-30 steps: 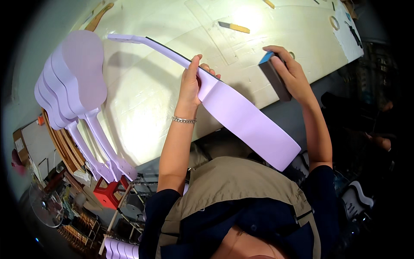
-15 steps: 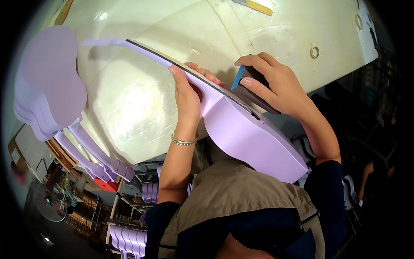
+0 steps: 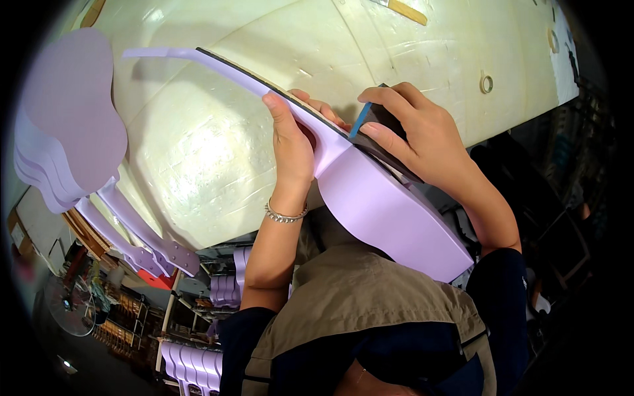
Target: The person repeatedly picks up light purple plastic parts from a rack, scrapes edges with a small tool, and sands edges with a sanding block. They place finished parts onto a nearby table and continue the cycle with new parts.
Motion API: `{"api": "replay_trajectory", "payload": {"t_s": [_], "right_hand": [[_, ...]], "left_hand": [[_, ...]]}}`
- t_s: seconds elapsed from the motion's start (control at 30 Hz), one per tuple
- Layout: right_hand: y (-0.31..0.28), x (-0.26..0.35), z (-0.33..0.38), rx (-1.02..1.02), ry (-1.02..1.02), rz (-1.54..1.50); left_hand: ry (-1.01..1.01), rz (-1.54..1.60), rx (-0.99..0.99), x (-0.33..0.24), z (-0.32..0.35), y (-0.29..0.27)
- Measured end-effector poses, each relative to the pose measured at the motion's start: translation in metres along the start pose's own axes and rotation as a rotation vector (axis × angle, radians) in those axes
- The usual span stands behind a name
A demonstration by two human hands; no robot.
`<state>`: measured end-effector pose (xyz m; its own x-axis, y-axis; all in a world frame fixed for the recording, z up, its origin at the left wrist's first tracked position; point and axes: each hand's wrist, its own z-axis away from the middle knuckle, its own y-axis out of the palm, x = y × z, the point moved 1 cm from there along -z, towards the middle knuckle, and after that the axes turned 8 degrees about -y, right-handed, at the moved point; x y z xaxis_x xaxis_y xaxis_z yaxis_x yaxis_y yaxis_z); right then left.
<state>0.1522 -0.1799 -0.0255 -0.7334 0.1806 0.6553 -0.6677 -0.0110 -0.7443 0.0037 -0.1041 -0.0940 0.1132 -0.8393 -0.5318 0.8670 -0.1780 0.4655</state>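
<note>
A lilac ukulele (image 3: 389, 214) is held on its side against my apron, its neck running up to the far left. My left hand (image 3: 294, 142) wraps round the neck near the body, thumb on the near side and fingertips showing beyond the dark-edged fretboard (image 3: 247, 78). In my right hand (image 3: 429, 135) is a dark, flat sanding block with a blue end (image 3: 360, 120), gripped between thumb and fingers. The block lies along the ukulele's top face, by the body end of the fretboard. Its underside is hidden.
Several lilac ukuleles (image 3: 72, 112) lie stacked at the table's left, necks over the edge. On the pale table (image 3: 198, 145) are a wooden-handled tool (image 3: 407, 11) and a tape roll (image 3: 487, 83). More lilac bodies (image 3: 191, 363) hang on a rack below left, near a fan (image 3: 71, 307).
My right hand has brought the sanding block slightly left and down, closer against the ukulele's top. The ukulele's neck has tipped up a little in view; my left hand keeps its grip.
</note>
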Motion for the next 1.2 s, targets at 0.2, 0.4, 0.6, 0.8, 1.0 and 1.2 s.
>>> {"api": "replay_trajectory", "payload": {"t_s": [0.2,0.4,0.6,0.8,1.0,1.2], "right_hand": [[0.004,0.002,-0.014,0.04,0.043,0.002],[0.007,0.0,-0.023,0.056,0.02,-0.023],[0.021,0.006,-0.072,0.063,0.008,-0.035],[0.03,0.003,-0.078,0.052,-0.012,-0.081],[0.05,0.022,-0.159,0.12,0.077,-0.101],[0.058,0.021,-0.165,-0.014,-0.187,0.092]], "left_hand": [[0.002,-0.073,-0.048,-0.001,-0.001,0.001],[0.025,-0.117,-0.103,0.002,-0.004,-0.003],[-0.001,-0.211,-0.068,-0.007,0.001,0.0],[0.033,-0.194,-0.036,-0.001,-0.002,-0.008],[0.085,-0.119,-0.006,0.011,-0.011,-0.006],[0.108,-0.188,-0.028,0.023,-0.016,-0.012]]}}
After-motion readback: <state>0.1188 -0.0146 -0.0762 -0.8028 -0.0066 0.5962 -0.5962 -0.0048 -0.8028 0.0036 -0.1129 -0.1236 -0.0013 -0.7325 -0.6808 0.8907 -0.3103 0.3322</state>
